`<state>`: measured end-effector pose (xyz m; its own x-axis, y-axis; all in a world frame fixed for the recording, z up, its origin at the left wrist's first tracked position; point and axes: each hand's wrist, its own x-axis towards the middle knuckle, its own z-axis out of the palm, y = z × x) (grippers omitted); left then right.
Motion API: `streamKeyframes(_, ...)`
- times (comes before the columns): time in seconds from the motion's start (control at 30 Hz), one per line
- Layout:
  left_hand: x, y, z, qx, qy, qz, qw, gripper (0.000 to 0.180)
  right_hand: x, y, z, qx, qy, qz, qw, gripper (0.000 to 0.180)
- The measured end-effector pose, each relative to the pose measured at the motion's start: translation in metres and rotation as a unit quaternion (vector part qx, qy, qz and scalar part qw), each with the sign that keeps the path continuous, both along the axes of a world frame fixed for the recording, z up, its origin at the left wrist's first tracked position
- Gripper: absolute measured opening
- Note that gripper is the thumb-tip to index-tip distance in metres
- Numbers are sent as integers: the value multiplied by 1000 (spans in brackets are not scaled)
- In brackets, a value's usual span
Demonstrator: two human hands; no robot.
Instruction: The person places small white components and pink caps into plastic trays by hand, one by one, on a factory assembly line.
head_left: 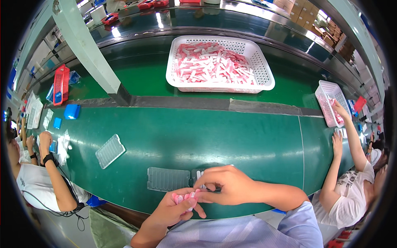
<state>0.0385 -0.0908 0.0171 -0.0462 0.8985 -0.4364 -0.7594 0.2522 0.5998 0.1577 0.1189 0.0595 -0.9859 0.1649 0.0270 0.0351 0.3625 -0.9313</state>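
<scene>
- Middle of the view taken as the clock's centre, the person's left hand (170,208) lies between 6 and 7 o'clock, fingers curled round a small bunch of pink-and-white pieces (185,197).
- The right hand (225,184) is at 5 o'clock, its fingers bent and reaching to the bunch; whether they pinch a piece, I cannot tell.
- At 7 o'clock, just beyond the left hand, a clear ribbed tray (168,179) lies flat on the green worktop (186,132); next to it, a section with some pieces in it is partly hidden by the right hand.
- A second clear tray (110,151) lies between 8 and 9 o'clock.
- Just past 12 o'clock stands a large white basket (259,66), heaped with loose pink-and-white pieces.
- Just before 3 o'clock, a co-worker's hand (340,110) reaches into a smaller white basket (323,107) of similar pieces.
- Near 9 o'clock sits a blue box (72,111), with a red basket (61,84) farther round toward 10.
- Another co-worker (43,186) sits past 8 o'clock.
</scene>
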Motion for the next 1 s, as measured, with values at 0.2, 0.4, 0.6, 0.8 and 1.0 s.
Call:
streamKeyframes(0.2, -5, -9, -3, -20, 25, 70, 997, 37, 9, 30, -20, -163, 13, -104, 981, 4)
streamKeyframes(0.4, -10, -21, -16, 0, -87, 148, 985, 43, 11, 47, -23, -47, -100, 42, 993, 6)
streamKeyframes(0.6, -10, -14, -15, 7, -104, 97, 990, 49, 1, 23, -22, 273, -76, 11, 959, 38)
streamKeyframes(0.8, -5, -9, -6, -6, -17, 60, 998, 48, -7, 26, 1, 139, -108, 7, 984, 40)
streamKeyframes(1.0, 1, -3, -6, 0, -20, 20, 1000, 44, -1, 1, -11, 51, 22, 25, 998, 15)
